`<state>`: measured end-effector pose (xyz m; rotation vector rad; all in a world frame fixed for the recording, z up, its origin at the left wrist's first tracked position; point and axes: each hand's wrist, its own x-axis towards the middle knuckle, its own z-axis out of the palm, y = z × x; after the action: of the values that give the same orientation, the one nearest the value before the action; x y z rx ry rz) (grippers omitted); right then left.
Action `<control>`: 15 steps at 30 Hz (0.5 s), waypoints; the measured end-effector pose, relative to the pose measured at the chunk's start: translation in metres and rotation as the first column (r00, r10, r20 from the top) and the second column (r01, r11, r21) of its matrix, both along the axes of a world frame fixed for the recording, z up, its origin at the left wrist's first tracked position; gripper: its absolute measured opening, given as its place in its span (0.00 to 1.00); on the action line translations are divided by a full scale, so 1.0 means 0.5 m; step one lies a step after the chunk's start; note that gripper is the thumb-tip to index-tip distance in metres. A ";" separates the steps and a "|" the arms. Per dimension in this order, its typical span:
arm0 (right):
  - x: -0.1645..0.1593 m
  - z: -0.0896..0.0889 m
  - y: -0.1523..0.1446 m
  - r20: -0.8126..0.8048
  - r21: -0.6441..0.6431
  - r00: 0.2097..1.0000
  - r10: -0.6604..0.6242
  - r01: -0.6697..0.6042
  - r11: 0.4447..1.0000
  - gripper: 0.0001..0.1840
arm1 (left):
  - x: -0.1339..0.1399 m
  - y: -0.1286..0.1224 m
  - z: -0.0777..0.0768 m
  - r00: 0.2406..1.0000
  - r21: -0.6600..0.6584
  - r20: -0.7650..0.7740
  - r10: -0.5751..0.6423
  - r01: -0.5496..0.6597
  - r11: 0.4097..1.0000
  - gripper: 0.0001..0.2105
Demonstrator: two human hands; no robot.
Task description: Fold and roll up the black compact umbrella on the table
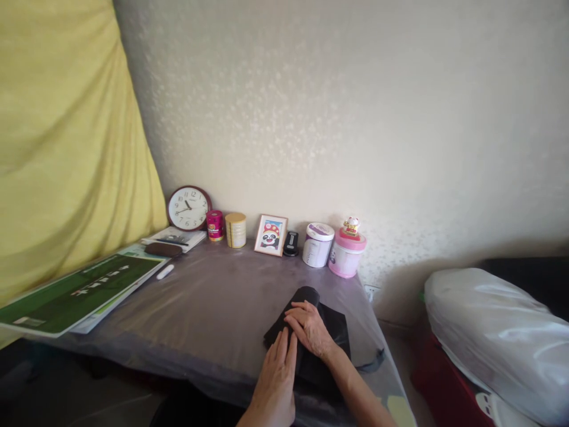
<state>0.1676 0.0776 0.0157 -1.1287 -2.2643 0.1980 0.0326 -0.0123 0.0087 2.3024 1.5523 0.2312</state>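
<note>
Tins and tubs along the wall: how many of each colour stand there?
Magenta tin: 1
Cream tin: 1
White tub with purple lid: 1
Pink tub: 1
Total: 4

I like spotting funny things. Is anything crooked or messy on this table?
Yes. The round dark-rimmed wall clock sits on the table, leaning against the wall instead of hanging. The big green printed board juts over the table's left edge. Nothing looks spilled.

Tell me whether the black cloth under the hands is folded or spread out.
Folded. The black cloth lies as a compact layered bundle with a rolled far end, both the left hand and right hand pressing flat on it.
</note>
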 end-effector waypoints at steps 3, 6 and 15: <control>0.012 -0.017 0.045 0.030 -0.030 0.998 -0.062 0.062 0.998 0.16 | 0.004 -0.003 0.003 1.000 -0.045 -0.008 0.014 -0.015 0.999 0.45; 0.025 -0.022 0.091 0.014 -0.069 0.990 -0.138 0.139 0.988 0.17 | 0.005 -0.005 0.005 1.000 -0.046 0.019 0.024 -0.023 0.999 0.45; 0.104 -0.009 0.102 -0.181 -0.227 0.797 -0.576 0.536 0.813 0.16 | 0.001 -0.007 -0.004 0.990 0.003 0.140 0.017 -0.018 1.000 0.45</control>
<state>0.2196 0.1287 0.0114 -1.7104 -1.6341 0.2685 0.0329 -0.0159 0.0069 2.2247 1.5038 0.3924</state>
